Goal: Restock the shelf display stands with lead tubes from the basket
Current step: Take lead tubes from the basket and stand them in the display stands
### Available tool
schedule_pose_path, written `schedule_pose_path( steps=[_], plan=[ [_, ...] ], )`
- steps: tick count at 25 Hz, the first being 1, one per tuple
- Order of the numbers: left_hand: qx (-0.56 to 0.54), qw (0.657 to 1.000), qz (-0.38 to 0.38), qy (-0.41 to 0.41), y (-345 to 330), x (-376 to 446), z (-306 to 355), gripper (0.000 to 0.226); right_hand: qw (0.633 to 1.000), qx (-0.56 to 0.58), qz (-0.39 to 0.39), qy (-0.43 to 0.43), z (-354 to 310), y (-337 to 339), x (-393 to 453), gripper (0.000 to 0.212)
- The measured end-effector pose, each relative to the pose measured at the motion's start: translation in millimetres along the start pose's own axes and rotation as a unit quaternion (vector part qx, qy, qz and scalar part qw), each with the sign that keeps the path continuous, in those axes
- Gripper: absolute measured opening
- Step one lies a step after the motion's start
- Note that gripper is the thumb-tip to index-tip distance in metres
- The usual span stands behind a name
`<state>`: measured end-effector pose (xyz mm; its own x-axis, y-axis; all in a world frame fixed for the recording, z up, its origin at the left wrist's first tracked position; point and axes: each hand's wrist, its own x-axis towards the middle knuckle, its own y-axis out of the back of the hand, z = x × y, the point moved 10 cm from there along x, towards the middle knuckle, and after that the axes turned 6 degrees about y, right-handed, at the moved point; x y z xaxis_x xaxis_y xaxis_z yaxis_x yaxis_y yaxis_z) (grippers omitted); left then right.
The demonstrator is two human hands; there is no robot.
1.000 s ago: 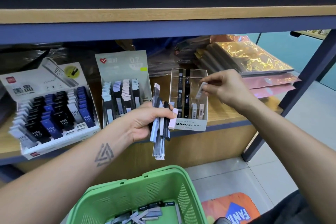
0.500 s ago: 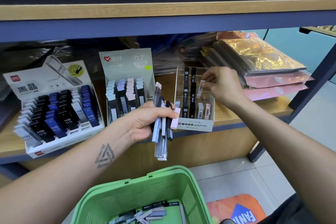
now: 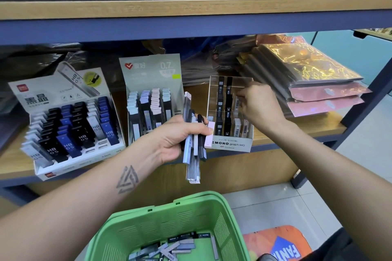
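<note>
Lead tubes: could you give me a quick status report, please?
Left hand grips bundle of tubes. Right hand pinches one tube inside the clear MONO stand. More in basket. Nothing blocking.

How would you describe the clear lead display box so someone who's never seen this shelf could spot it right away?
On the wooden shelf, three lead stands sit in a row. The clear plastic display box is the rightmost, just left of the stack of shiny foil packets, with the right hand reaching into it. Unlike its two cardboard neighbours with tall printed backs, it has see-through walls and a white front reading MONO graph MG.
</note>
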<state>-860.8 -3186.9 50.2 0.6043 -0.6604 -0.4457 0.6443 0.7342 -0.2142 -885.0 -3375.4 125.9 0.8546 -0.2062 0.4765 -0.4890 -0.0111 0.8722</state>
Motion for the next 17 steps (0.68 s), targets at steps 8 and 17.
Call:
schedule_pose_path(
  steps=[8,17],
  plan=[
    [-0.014,1.0,-0.001,-0.017,-2.5,-3.7,2.7,0.023,0.91,0.362,-0.175,0.102,-66.9,31.3,-37.5,0.035],
    [-0.065,0.997,0.0,0.033,-4.7,-6.9,-10.7,0.011,0.915,0.253,-0.107,0.296,-106.3,30.9,-66.2,0.016]
  ],
)
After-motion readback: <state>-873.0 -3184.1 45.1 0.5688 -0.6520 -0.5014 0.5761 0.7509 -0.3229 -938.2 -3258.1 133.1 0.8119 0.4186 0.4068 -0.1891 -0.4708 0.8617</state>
